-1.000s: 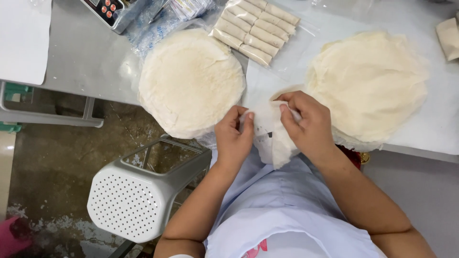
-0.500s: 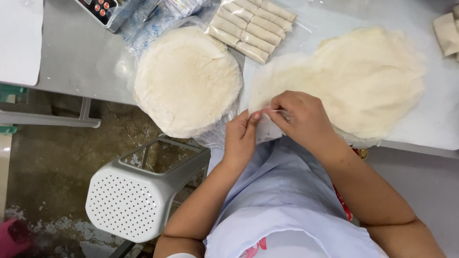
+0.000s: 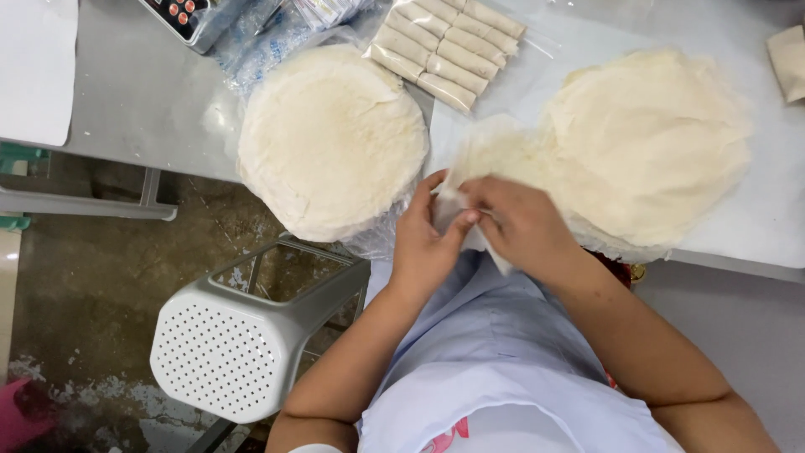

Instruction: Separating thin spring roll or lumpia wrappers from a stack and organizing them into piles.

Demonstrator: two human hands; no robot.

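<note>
At the near edge of the bench, both hands meet over a thin, pale wrapper sheet. The left hand has its fingers curled with the thumb pressed toward the right hand, pinching a fold of the sheet; the right hand is closed over the same fold, knuckles up, so its fingertips are hidden and exactly how they grip cannot be made out. The sheet spreads away from the hands toward the far side and overlaps the edge of the right stack of round wrappers, which lies on white paper by the bench's near right edge; where the sheet ends and the stack begins is hard to tell. A second, left stack of round wrappers sits on crinkled clear plastic just beside the left hand, overhanging the near edge. Farther back, a row of rolled spring rolls lies on clear film, cut off by the top of the view. A device with coloured buttons is cropped at the far left corner. Below the bench stands a white perforated stool on a stained floor, and a pink object is cut off at the lower left.
</note>
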